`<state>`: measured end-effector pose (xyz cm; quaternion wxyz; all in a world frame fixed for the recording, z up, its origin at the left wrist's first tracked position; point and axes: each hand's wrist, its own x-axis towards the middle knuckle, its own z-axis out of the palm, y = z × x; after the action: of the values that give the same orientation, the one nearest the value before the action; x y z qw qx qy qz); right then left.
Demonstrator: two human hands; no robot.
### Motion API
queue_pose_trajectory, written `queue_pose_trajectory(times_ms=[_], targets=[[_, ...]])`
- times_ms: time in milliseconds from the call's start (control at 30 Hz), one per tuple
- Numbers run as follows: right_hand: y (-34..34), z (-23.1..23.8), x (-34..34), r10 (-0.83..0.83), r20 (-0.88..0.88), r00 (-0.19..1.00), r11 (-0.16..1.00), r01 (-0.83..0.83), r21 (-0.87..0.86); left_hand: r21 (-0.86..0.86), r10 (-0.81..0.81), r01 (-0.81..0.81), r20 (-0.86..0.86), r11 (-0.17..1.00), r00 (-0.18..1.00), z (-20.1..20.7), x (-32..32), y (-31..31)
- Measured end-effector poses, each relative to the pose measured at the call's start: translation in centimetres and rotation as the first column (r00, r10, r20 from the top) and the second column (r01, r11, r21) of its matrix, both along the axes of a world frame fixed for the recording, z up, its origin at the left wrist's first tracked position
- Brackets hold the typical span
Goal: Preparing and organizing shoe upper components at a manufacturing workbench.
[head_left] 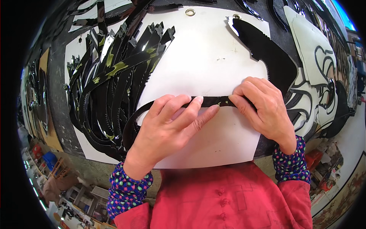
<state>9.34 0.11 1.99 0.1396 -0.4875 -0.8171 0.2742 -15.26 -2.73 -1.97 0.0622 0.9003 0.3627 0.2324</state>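
A narrow black strip [211,101] with a folded-looking edge runs across the white board [198,49] in front of me. My left hand [167,122] is closed on its left stretch, fingertips along the upper edge and thumb below. The strip's left part curves down behind that hand. Farther right, my right hand [265,108] pinches the strip between thumb and fingers, which hide its right end. Left of my hands lies a heap of similar black strips [114,84] with notched ends and yellow-green smears. A wide curved black piece [263,45] with a toothed edge rests beyond my right hand.
Two metal eyelets, one ringed eyelet [190,12] plainly visible, sit at the board's far edge. White pattern sheets [310,49] and black curved strips [299,101] lie at the right. A brown board [45,107] is at the far left of the dark worktable [58,76].
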Motion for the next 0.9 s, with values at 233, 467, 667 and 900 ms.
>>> queue_pose_trajectory(times_ms=[233,467,667,900], targets=[[0.0,-0.2,-0.2,0.018,0.007,1.000,0.998,-0.019,0.054,-0.019,0.021,-0.020,0.077,1.000,0.997,-0.2,0.3,-0.3],[-0.6,0.2,-0.3,-0.009,0.043,0.999,1.000,0.010,-0.014,-0.060,-0.041,0.045,0.056,0.997,0.998,-0.4,-0.4,-0.5],[-0.7,0.4,-0.6,0.004,0.070,0.998,1.000,-0.004,-0.004,-0.074,-0.004,0.006,0.032,0.997,0.999,-0.6,-0.3,-1.8],[-1.3,0.8,-1.1,0.019,0.118,0.993,1.000,-0.021,0.012,-0.039,0.071,-0.069,0.056,0.997,0.996,-0.6,0.4,-2.8]])
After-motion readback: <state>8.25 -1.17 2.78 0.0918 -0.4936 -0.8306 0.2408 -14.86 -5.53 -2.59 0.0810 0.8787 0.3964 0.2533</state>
